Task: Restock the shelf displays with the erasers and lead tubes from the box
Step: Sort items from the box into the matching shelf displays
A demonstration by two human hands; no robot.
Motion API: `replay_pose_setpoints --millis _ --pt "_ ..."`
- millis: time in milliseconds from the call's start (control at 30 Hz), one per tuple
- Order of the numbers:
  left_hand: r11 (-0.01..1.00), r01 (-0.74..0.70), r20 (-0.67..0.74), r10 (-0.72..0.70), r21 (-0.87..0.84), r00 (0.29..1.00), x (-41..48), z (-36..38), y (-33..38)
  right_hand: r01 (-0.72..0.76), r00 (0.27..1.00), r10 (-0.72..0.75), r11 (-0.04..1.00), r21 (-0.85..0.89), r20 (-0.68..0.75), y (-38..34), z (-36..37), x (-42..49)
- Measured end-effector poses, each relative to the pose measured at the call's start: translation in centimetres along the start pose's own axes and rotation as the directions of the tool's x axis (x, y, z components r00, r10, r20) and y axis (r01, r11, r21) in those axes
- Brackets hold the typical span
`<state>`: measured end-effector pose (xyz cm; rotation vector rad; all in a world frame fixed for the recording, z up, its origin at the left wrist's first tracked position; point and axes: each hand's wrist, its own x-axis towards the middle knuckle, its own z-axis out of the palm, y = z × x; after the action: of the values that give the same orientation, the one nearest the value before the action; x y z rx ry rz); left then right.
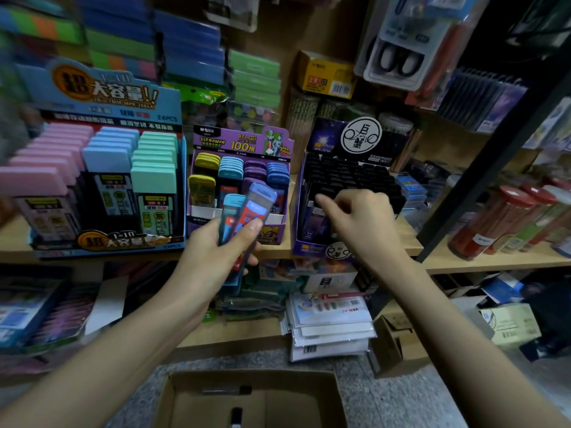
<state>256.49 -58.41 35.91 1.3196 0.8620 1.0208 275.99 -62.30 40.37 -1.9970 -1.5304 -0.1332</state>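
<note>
left hand (213, 254): raised in front of the shelf (463, 262) edge, thumb and curled fingers clamped on a fanned bunch of lead tubes (258, 200); their blue and light-blue caps point up toward the purple display (241, 140).
right hand (361, 220): back toward the camera, over the front rows of the black display (361, 137), fingers curled downward and one finger stretched to the left; I cannot tell whether it pinches anything.
shelf: pale wood, carrying all three displays side by side.
blue display (102, 94): farthest left and the biggest, with three columns of flat cases capped pink, blue and mint.
black display: on the right, purple-walled, packed with rows of black-capped tubes, a round white badge on its header.
purple display: between the other two, with columns of yellow, light-blue, purple and blue caps; the held tubes cover part of its front.
cardboard box (173, 393): open on the speckled floor (386, 396) below the hands, at the bottom edge of the view.
dark tubes (227, 390): two lying apart on the box bottom, one near the back wall, one nearer the camera.
</note>
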Motion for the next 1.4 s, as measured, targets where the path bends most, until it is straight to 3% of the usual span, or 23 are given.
replay_pose_setpoints --millis 67,133,267,367,433,500,600,800,900,1033,1200,1267,1300,1333,1400 --pt "1.000 -0.001 0.027 0.002 -0.018 1.000 0.0 0.1 0.1 -0.007 0.999 -0.008 0.937 0.349 0.041 -1.9 -0.7 -0.4" --pt "1.000 -0.006 0.069 0.007 -0.022 0.998 0.0 0.3 0.2 -0.086 0.979 -0.043 0.793 0.602 0.197 -4.0 -0.5 -1.2" --pt "0.998 -0.060 0.092 0.061 -0.007 0.994 -0.3 0.5 0.4 -0.085 0.968 -0.090 0.764 0.640 0.236 -5.5 0.6 -1.6" --pt "0.994 -0.097 0.002 0.097 0.057 0.995 -0.3 -0.2 0.8 -0.079 0.988 -0.044 0.687 0.723 0.149 -5.0 -0.7 -0.1" --pt "0.991 -0.100 -0.066 0.106 0.086 0.992 0.1 -1.0 0.9 -0.024 0.998 -0.021 0.701 0.713 0.054 -4.4 -1.7 1.2" --pt "0.992 -0.087 -0.112 0.096 0.087 0.989 0.4 -1.6 1.1 0.057 0.998 -0.048 0.792 0.608 -0.031 -3.9 -2.0 2.5" --pt "0.995 -0.057 -0.130 0.067 0.076 0.989 0.6 -2.2 1.1 0.130 0.991 -0.125 0.922 0.363 -0.037 -3.6 -1.3 4.0" --pt "0.999 -0.045 -0.119 0.048 0.024 0.992 0.3 -2.5 1.5 0.234 0.970 -0.241 0.960 0.152 0.033 -3.2 1.0 5.1" --pt "0.997 -0.056 -0.112 0.062 0.054 0.992 0.3 -2.5 1.5 0.357 0.934 -0.351 0.929 -0.097 0.073 -3.1 2.1 5.4" --pt "0.995 -0.052 -0.096 0.060 0.084 0.994 0.1 -2.5 1.5 0.442 0.892 -0.439 0.808 -0.390 0.102 -3.2 3.1 5.5" --pt "0.997 -0.043 -0.044 0.046 0.064 0.998 -0.1 -1.7 1.7 0.417 0.886 -0.454 0.695 -0.586 0.092 -3.2 3.8 4.1" --pt "0.998 -0.044 -0.021 0.045 0.052 0.999 -0.1 -1.2 1.6 0.406 0.897 -0.438 0.762 -0.505 0.059 -3.1 3.3 3.4" --pt "0.998 -0.047 -0.011 0.047 0.051 0.999 -0.1 -1.0 1.6 0.388 0.911 -0.413 0.849 -0.358 0.008 -3.4 2.8 2.9" --pt "0.997 -0.052 0.002 0.052 0.053 0.999 -0.1 -0.7 1.5 0.345 0.935 -0.352 0.929 -0.135 -0.032 -3.8 2.3 2.2" --pt "0.996 -0.071 0.041 0.068 0.061 0.997 -0.1 0.1 1.4 0.206 0.974 -0.224 0.928 0.311 0.023 -4.7 1.4 0.7"
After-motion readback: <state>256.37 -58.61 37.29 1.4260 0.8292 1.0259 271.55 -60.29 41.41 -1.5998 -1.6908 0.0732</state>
